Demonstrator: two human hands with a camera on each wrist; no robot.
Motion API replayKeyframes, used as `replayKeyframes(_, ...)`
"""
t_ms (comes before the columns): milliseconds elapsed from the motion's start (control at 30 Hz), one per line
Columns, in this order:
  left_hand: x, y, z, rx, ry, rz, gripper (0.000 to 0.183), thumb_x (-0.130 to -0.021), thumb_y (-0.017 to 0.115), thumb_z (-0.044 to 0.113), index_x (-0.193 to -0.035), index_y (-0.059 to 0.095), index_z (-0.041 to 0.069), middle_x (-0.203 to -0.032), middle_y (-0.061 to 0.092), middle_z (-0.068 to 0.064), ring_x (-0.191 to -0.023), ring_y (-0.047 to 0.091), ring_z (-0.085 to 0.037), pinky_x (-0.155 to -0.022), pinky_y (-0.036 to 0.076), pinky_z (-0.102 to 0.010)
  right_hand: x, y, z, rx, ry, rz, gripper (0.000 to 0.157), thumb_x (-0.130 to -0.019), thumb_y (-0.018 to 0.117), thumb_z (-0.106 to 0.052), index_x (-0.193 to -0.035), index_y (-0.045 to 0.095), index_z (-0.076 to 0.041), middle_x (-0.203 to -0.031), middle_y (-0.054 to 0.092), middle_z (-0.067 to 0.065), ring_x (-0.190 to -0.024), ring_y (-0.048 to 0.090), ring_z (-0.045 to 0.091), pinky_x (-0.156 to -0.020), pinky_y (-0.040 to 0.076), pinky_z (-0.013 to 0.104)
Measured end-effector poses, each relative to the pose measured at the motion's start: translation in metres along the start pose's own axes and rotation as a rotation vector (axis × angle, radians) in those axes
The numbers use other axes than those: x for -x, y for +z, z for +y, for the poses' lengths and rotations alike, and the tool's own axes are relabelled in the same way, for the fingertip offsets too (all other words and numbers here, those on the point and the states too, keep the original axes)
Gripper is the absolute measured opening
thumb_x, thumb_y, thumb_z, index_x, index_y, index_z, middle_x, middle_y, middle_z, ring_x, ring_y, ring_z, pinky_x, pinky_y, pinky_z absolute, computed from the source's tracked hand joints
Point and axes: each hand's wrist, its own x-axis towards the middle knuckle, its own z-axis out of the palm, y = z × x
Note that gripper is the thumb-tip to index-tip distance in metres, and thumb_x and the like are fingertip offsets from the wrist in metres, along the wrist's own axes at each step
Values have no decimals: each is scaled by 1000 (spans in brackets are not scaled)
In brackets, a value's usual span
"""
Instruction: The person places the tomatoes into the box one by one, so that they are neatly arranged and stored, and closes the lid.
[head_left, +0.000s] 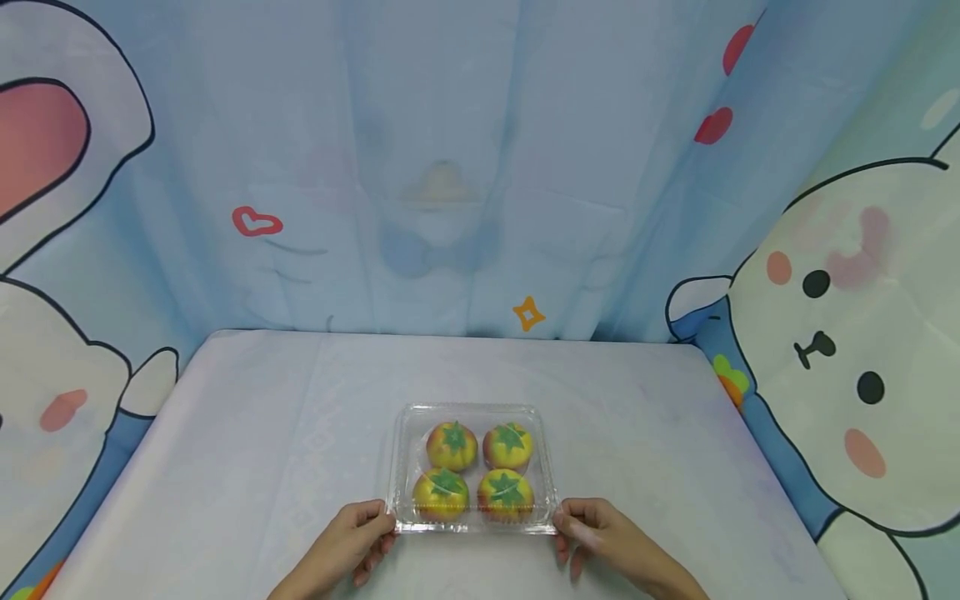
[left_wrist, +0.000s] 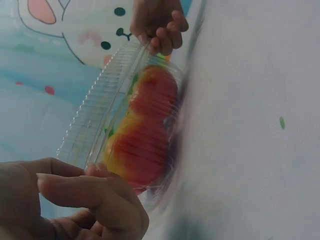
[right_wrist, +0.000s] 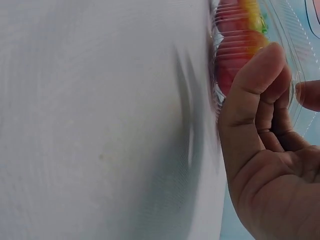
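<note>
A clear plastic clamshell box [head_left: 468,410] sits near the middle of the white table with its lid down over it. Inside are several round yellow-and-red fruits [head_left: 506,493] with green star-shaped leaf tops, set out in two rows. At the box's near left corner, my left hand [head_left: 356,535] pinches the rim between thumb and fingertips. My right hand [head_left: 609,535] pinches the rim at the near right corner the same way. From the left wrist view, the ridged lid [left_wrist: 97,95] rises above the rim, and the fruits' red undersides [left_wrist: 141,150] show through the wall.
The white tablecloth [head_left: 255,433] spreads around the box on every side. A light blue curtain [head_left: 450,167] with printed hearts hangs behind the table's far edge. Cartoon animals are printed on the cloth at both sides, one of them a white face [head_left: 922,333] on the right.
</note>
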Motion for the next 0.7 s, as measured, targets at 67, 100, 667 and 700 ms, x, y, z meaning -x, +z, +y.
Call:
replayKeyframes(67,0,1,-1,27,-19,3,26,-103,55,20,-91,61,-2,-69,57,4,-51,42,-6,-42,37,-17,0,1,0,0,-5,1,49,-112,52,-24,-109,52,25,-89,67,2,-79,67,11,-65,63,28)
replayKeyframes(100,0,1,-1,39,-24,2,24,-103,55,20,-91,61,0,-69,57,4,-51,42,-6,-42,37,-17,0,1,1,1,-7,2,49,-112,53,-24,-108,52,25,-89,67,2,-79,67,11,-65,63,28)
replayKeyframes(667,-5,0,-7,71,-22,-11,21,-104,55,20,-87,60,9,-71,58,6,-51,42,-5,-43,37,-17,-1,2,2,19,-33,8,48,-112,52,-22,-105,52,25,-86,67,-1,-77,68,9,-65,63,27)
replayKeyframes(700,-5,-1,-7,68,-20,-13,22,-104,55,21,-87,60,9,-71,59,5,-51,42,-5,-43,38,-17,-1,1,2,26,-33,10,47,-112,52,-22,-105,53,25,-86,67,-1,-77,68,9,-65,63,28)
